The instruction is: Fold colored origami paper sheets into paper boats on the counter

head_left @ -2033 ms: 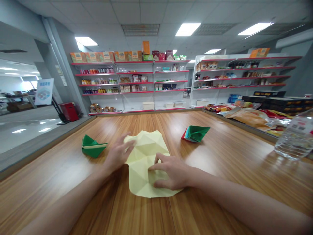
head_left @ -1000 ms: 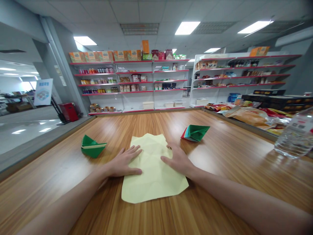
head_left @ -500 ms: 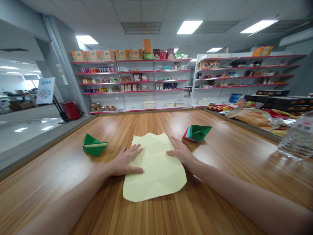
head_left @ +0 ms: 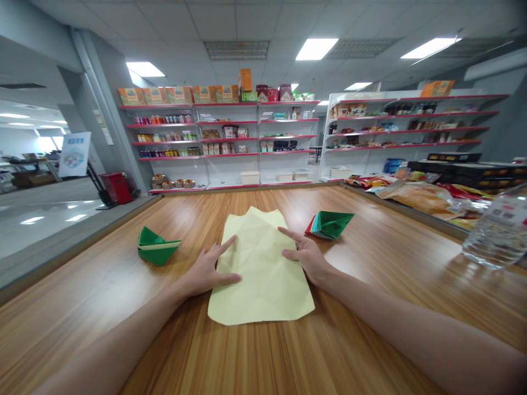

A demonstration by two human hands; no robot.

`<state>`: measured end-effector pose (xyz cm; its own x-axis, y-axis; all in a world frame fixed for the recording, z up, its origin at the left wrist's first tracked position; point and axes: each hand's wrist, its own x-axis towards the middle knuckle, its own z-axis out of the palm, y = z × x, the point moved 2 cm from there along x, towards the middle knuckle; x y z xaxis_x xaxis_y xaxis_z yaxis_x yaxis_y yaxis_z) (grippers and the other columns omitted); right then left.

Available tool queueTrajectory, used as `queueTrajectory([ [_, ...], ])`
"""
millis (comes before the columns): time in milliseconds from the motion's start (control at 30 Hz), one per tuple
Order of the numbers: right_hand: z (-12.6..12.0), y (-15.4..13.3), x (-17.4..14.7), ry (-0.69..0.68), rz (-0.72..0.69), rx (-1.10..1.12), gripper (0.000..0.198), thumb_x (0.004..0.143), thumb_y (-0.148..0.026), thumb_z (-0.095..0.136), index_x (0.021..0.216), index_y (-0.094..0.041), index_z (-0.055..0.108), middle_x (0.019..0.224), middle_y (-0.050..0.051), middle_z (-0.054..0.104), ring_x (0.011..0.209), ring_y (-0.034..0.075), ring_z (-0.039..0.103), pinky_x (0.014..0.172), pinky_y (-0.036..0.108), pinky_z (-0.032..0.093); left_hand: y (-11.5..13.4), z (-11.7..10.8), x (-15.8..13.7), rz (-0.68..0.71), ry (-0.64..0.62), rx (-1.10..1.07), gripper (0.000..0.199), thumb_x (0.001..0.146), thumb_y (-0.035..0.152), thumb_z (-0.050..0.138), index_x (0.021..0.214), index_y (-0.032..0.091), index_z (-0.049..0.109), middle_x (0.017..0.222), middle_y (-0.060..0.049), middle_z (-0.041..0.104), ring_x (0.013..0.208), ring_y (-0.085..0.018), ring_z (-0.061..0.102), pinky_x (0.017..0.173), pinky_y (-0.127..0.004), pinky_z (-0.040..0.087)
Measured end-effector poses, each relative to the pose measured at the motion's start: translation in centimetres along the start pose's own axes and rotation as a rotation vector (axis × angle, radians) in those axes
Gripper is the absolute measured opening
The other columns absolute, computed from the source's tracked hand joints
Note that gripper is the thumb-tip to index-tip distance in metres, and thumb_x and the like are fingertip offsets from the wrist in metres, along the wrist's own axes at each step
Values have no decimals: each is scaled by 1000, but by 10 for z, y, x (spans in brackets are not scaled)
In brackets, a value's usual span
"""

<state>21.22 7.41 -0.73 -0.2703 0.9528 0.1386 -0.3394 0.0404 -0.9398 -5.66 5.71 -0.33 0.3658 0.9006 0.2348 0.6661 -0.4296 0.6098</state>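
A sheet of pale yellow paper (head_left: 259, 274), marked with creases, lies on the table in front of me, its far edge uneven and peaked. My left hand (head_left: 209, 270) rests on the paper's left side, index finger and thumb stretched apart on top. At the right edge is my right hand (head_left: 307, 255), its index finger pointing across the far corner and its thumb on the sheet; its other fingers are curled and partly hidden. A folded green paper boat (head_left: 158, 247) sits to the left. On the right lies a green folded paper piece (head_left: 331, 225) with red and light blue layers.
The wooden table (head_left: 123, 307) has a raised rim. A clear plastic bottle (head_left: 496, 233) stands at the right, near snack packets (head_left: 415, 197) and stacked black boxes (head_left: 457, 173). Beyond the table are stocked shelves (head_left: 230, 137), a red bin (head_left: 116, 187) and a sign board (head_left: 74, 154).
The paper has shifted slightly away from me and its far edge now peaks higher. My fingers have drawn in, with the index fingers standing out more from the others.
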Motion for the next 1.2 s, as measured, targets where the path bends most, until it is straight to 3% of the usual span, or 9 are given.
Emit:
queueTrajectory([
  [100, 0, -1, 0, 15, -10, 32, 77, 60, -13, 75, 132, -23, 50, 106, 6, 70, 84, 22, 69, 74, 36, 57, 3, 1, 2, -87, 47, -553, 95, 67, 41, 75, 146, 23, 25, 123, -11, 62, 102, -29, 63, 83, -41, 53],
  [167, 0, -2, 0, 31, -12, 27, 76, 59, -15, 76, 131, -23, 51, 104, 6, 71, 84, 22, 69, 74, 37, 57, 2, 1, 3, -129, 99, -775, 96, 66, 35, 78, 145, 21, 27, 116, -11, 66, 94, -26, 67, 77, -38, 56],
  [500, 4, -6, 1, 15, -35, 57, 76, 56, -16, 80, 128, -21, 54, 98, 5, 73, 84, 21, 69, 78, 36, 55, 2, -9, 2, -224, 250, -968, 88, 58, 22, 84, 137, 17, 44, 91, -8, 74, 76, -23, 71, 70, -37, 59],
  [633, 3, -8, 1, 9, -77, 18, 72, 60, -19, 79, 127, -21, 55, 93, 4, 73, 83, 21, 69, 79, 37, 55, 5, -13, 3, -184, 285, -902, 66, 60, 25, 83, 122, 16, 61, 94, -8, 74, 77, -22, 70, 70, -34, 58],
  [800, 0, -6, 1, 117, -181, -230, 42, 67, -33, 76, 105, -18, 69, 85, 6, 74, 77, 23, 68, 72, 37, 55, 0, -14, 6, -141, 465, -703, 36, 60, 31, 81, 92, 16, 74, 83, -5, 74, 73, -21, 67, 67, -30, 53],
  [933, 1, -10, -4, 219, -352, -541, 25, 76, -41, 68, 91, -21, 73, 80, 5, 70, 75, 21, 64, 68, 35, 52, 4, -20, 4, -14, 636, -298, 18, 70, 37, 73, 79, 21, 75, 75, -2, 69, 74, -19, 60, 68, -29, 48],
  [1033, 2, -21, -9, 374, -600, -819, 20, 80, -42, 65, 86, -25, 75, 83, 5, 64, 85, 22, 57, 79, 39, 47, 19, -29, 0, 114, 802, 4, 17, 75, 40, 68, 73, 23, 73, 74, -1, 64, 82, -19, 55, 78, -32, 44],
  [1100, 4, -26, -12, 441, -739, -858, 19, 79, -41, 67, 82, -24, 74, 94, 7, 60, 95, 23, 54, 87, 40, 44, 31, -34, -3, 174, 907, 52, 23, 76, 42, 67, 67, 21, 69, 82, -3, 62, 88, -20, 54, 82, -33, 43],
  [1200, 10, -25, -13, 314, -654, -648, 24, 83, -43, 61, 83, -20, 69, 96, 7, 62, 90, 21, 59, 81, 36, 49, 48, -35, -4, 131, 854, -57, 30, 84, 44, 56, 72, 17, 63, 78, -2, 60, 75, -17, 56, 68, -28, 44],
])
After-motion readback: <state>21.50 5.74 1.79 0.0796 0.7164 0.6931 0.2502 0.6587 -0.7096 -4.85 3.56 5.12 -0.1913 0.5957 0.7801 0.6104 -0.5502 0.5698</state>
